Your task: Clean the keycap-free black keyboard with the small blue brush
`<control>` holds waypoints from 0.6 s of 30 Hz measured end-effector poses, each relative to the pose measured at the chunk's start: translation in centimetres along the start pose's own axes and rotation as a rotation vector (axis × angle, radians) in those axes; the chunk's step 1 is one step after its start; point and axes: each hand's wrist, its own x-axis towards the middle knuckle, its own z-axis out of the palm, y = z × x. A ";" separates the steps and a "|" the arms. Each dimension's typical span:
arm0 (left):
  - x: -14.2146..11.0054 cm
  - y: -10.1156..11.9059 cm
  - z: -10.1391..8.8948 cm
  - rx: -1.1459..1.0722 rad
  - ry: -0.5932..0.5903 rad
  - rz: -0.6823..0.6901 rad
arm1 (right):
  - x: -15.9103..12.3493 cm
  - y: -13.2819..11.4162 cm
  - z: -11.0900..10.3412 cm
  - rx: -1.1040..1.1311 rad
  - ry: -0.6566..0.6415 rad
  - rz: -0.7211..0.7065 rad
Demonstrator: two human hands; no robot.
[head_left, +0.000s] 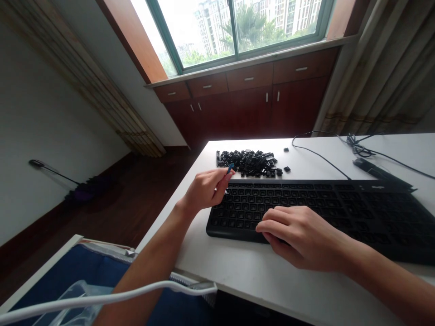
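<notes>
White desk (238, 280) held a long black computer keyboard (340, 199), with a heap of loose black keycaps (248, 163) just beyond. Left hand (204, 190) pinched a small blue tool (230, 168), perhaps a pick; right hand (299, 235) lay ungripping on the keys.

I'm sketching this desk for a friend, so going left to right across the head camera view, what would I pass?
Long-handled purple duster on the floor → pile of black keycaps → lone black keycap → tangle of black cable
</notes>
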 end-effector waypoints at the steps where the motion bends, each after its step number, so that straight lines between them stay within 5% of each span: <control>1: -0.1 -0.2 0.0 0.039 -0.024 0.005 | 0.0 0.0 0.0 0.002 -0.001 0.000; 8: 0.0 0.1 -0.1 -0.093 0.106 -0.107 | 0.1 0.0 0.0 0.016 -0.024 0.013; 18: 0.3 0.1 0.5 -0.299 0.148 -0.177 | 0.0 0.0 0.1 0.022 -0.021 0.012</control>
